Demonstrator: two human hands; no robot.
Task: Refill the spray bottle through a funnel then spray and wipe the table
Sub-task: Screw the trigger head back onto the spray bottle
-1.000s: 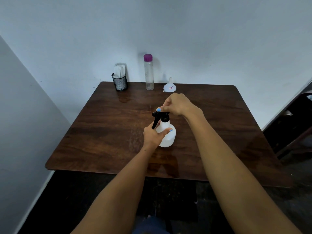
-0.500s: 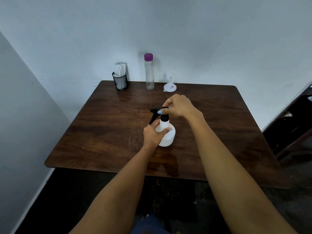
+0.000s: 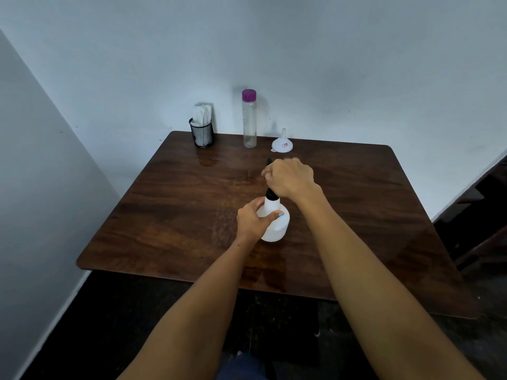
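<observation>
A white round spray bottle [image 3: 277, 227] stands near the middle of the dark wooden table [image 3: 170, 215]. My left hand [image 3: 253, 219] wraps its body from the left. My right hand [image 3: 289, 178] is closed over the black spray head [image 3: 270, 193], hiding most of it; only the collar and a black tip above the knuckles show. At the back edge stand a tall clear bottle with a purple cap [image 3: 249, 119] and a white funnel [image 3: 282, 142], mouth down. A black mesh cup holding white tissues [image 3: 202, 130] is at the back left.
The table sits in a corner, with walls close behind and to the left. A dark wooden piece of furniture [image 3: 482, 215] stands off the right edge. The floor below is dark.
My right hand has turned on the spray head; the black nozzle, which pointed left and showed before, has swung away under my hand. The bottle and my left hand stayed in place.
</observation>
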